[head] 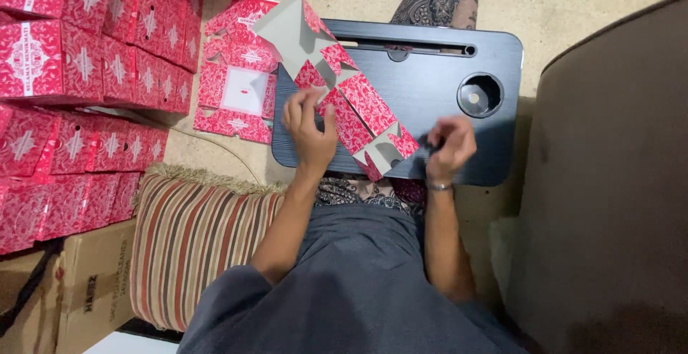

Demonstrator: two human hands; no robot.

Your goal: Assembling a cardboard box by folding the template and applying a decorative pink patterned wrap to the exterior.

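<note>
At the bottom of the frame sits the person's lap in grey cloth, both bare forearms reaching up toward the middle. To the lower left lies a striped cushion with a fringed edge (190, 246), and beside it, in the bottom left corner, a brown cardboard carton (68, 289).

The left hand (309, 126), at centre, has its fingers curled over the edge of an unfolded red-and-white patterned cardboard box blank with grey inside (344, 85), pinching it near the middle. The right hand (448, 146), centre right, is loosely curled with fingertips drawn together just beside the blank's lower end; whether it pinches the card I cannot tell.

The blank slants from the upper middle of the frame down toward the right hand, over a black lap tray with a slot and a round cup recess (444, 89).

Further off, upper left, more flat red blanks (236, 89) lie on the floor, and assembled red patterned boxes (79, 74) are stacked along the left edge.
</note>
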